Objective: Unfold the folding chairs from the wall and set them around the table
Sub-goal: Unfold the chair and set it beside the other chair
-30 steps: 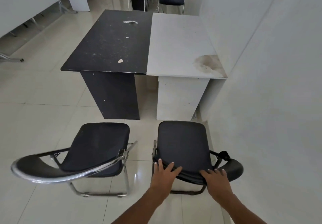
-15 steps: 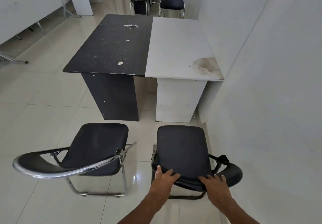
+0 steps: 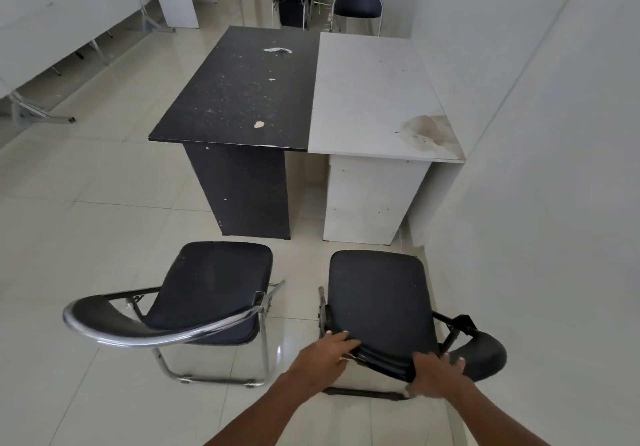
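In the lower frame, the left folding chair [image 3: 211,293] stands open facing the desk [image 3: 377,99]. Left hand [image 3: 323,350] and right hand [image 3: 434,371] curl their fingers [image 3: 337,335] round the rear seat edge of the right folding chair [image 3: 379,303]. It looks unfolded and probably needs only final placement.

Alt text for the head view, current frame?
The left hand and right hand grip the rear seat edge of the black chair by the wall, which faces a white table. A second chair stands unfolded to its left, facing the adjoining black table; a third chair stands beyond the tables.
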A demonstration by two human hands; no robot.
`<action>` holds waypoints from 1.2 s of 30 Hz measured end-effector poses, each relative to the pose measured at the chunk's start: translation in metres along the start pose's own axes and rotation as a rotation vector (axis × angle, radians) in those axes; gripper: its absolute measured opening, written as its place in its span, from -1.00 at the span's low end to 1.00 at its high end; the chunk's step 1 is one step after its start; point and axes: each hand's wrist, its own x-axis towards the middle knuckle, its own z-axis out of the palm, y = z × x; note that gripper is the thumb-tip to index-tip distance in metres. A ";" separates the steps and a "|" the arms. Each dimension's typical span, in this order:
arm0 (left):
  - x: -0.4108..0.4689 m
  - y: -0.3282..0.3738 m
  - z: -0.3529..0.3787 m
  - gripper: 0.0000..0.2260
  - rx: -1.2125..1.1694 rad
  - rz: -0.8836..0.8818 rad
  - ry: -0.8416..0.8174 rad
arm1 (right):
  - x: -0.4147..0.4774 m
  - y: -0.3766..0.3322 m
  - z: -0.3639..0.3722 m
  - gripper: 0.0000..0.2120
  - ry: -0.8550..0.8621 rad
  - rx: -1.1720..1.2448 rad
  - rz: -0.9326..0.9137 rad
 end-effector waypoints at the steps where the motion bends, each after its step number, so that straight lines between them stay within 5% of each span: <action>1: -0.009 -0.012 -0.009 -0.54 0.000 -0.029 0.023 | 0.001 -0.013 -0.009 -0.35 -0.036 0.089 -0.054; 6: -0.055 -0.107 -0.071 -0.61 0.108 -0.128 0.227 | 0.005 -0.136 -0.030 -0.57 0.088 0.375 -0.301; 9: -0.085 -0.168 -0.107 -0.64 0.111 -0.165 0.313 | 0.009 -0.224 -0.030 -0.37 0.144 0.348 -0.320; 14: -0.145 -0.285 -0.149 -0.17 0.371 -0.358 -0.113 | 0.005 -0.369 -0.010 -0.25 0.323 0.185 -0.443; 16: -0.168 -0.323 -0.157 -0.28 0.533 -0.352 -0.186 | 0.007 -0.408 0.005 -0.25 0.321 -0.008 -0.434; 18: -0.183 -0.348 -0.166 -0.36 0.638 -0.253 -0.085 | 0.011 -0.438 0.017 -0.34 0.352 -0.126 -0.363; 21: -0.186 -0.357 -0.173 -0.35 0.659 -0.121 0.089 | 0.008 -0.455 0.024 -0.48 0.476 -0.137 -0.238; 28: -0.182 -0.373 -0.153 -0.33 0.527 -0.262 -0.032 | 0.004 -0.455 0.032 -0.54 0.494 -0.086 -0.228; 36: -0.180 -0.376 -0.148 -0.35 0.512 -0.265 0.010 | 0.007 -0.457 0.039 -0.48 0.526 -0.072 -0.202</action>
